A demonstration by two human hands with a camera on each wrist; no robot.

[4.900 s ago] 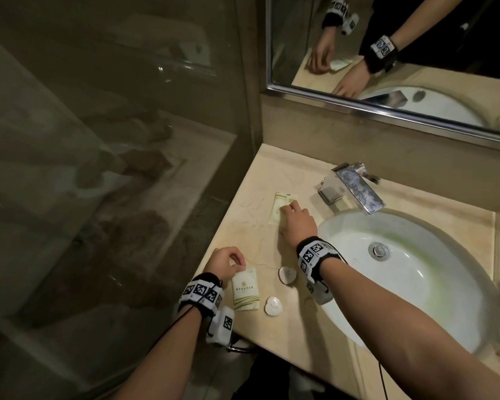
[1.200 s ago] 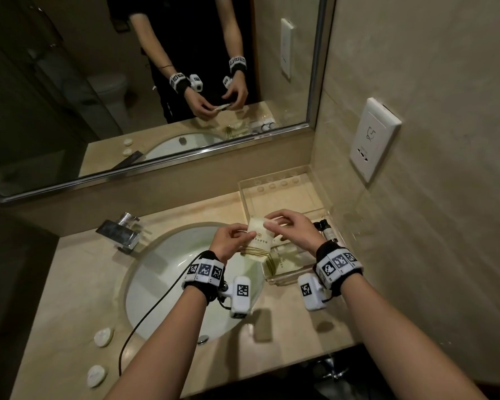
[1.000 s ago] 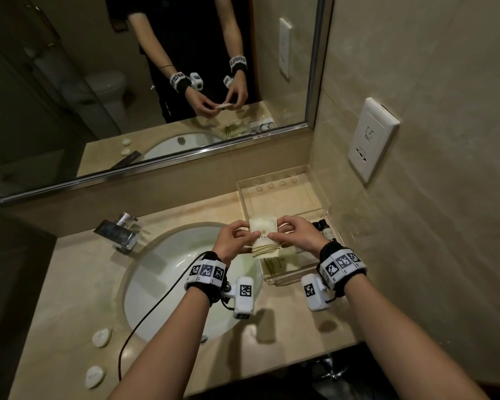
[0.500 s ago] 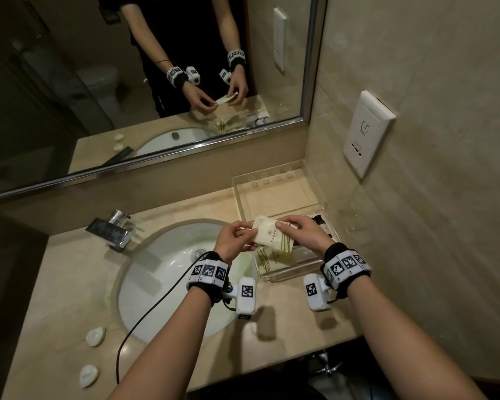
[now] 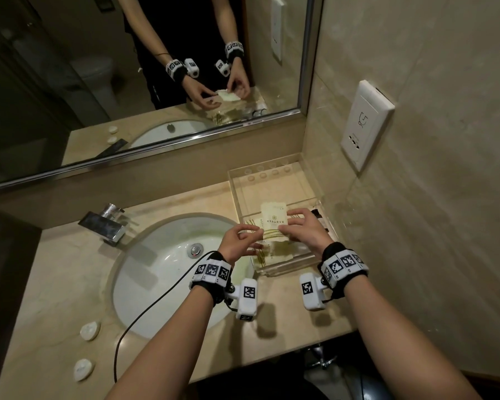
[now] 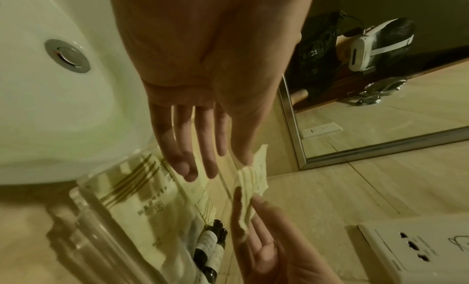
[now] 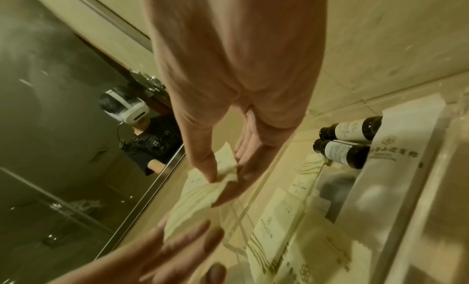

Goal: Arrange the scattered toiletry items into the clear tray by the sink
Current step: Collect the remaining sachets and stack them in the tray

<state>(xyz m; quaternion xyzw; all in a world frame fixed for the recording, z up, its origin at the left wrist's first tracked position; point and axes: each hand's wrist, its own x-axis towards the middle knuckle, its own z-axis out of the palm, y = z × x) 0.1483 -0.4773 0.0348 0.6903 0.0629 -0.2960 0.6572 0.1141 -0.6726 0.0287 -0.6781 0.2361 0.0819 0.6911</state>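
A pale sachet [image 5: 274, 217] with gold stripes hangs over the clear tray [image 5: 234, 183] to the right of the sink. My right hand [image 5: 303, 229] pinches it between thumb and fingers, which the right wrist view shows at the sachet [image 7: 200, 190]. My left hand [image 5: 240, 241] hovers just left of it with fingers relaxed, holding nothing; in the left wrist view its fingers [image 6: 193, 147] hang straight beside the sachet [image 6: 250, 180]. Several more sachets [image 5: 272, 249] and two small dark bottles [image 7: 350, 127] lie in the tray. Two white round items [image 5: 89, 330] [image 5: 83, 369] sit on the counter's left.
The white sink basin [image 5: 162, 269] lies between the round items and the tray, with a chrome faucet [image 5: 104, 223] behind it. A wall socket [image 5: 365, 125] is on the tiled wall right of the tray. A white box [image 7: 396, 158] fills the tray's right side.
Both hands held the sachet over the tray's front; now my left hand has let go and my right hand alone holds it, further over the tray.
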